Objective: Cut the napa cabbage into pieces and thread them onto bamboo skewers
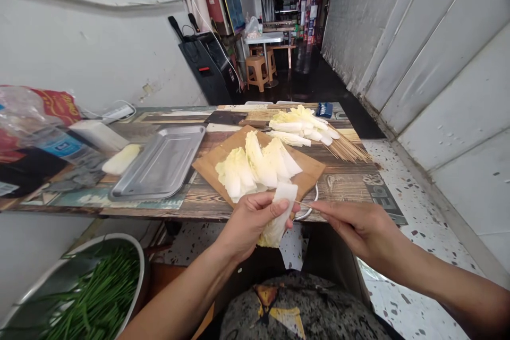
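Left hand (250, 222) pinches cabbage leaf (285, 196), right hand (360, 227) a skewer (306, 204) (metal bowl (139, 255) holds greens (98, 289)).

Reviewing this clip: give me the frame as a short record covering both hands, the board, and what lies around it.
Left hand: holds a napa cabbage leaf, white stem end up
Right hand: pinches a thin skewer at the leaf's edge; piercing unclear
Wooden cutting board: several cabbage leaves
Beyond board: more leaves, skewer bundle
Left of board: metal tray
Lower left: metal bowl holding long green chive-like stalks
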{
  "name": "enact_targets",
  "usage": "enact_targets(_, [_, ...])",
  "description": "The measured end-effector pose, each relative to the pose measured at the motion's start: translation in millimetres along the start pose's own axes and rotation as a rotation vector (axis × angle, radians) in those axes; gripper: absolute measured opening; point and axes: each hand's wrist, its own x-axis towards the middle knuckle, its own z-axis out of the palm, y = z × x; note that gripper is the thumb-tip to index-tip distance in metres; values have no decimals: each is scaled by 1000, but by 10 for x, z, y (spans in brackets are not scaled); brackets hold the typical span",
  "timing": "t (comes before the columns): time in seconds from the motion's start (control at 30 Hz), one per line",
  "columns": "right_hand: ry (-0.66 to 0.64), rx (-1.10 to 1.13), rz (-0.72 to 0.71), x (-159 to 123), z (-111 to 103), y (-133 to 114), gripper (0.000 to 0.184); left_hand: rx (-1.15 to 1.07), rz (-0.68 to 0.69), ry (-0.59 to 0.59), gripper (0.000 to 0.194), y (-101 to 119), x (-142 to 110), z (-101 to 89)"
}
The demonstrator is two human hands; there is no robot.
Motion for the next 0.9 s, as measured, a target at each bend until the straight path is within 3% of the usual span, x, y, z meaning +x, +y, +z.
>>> enact_targets(0.27, [-40,-63,-30,84,-89,2,28,-65,4,28,32,-68,-3,27])
enact_targets(0.4, [13,-107,-81,46,-108,77,31,-113,12,102,33,-66,4,-15])
enact_targets(0.63, [65,-63,-44,-37,-53,99,30,-14,-6,86,39,-109,81,37])
enact_targets(0.8, [27,34,34,-97,-44,81,29,78,-78,-87,39,-220,165,259])
enact_targets(0.9, [66,34,82,-145,-140,147,27,152,-14,-140,38,-248,206,381])
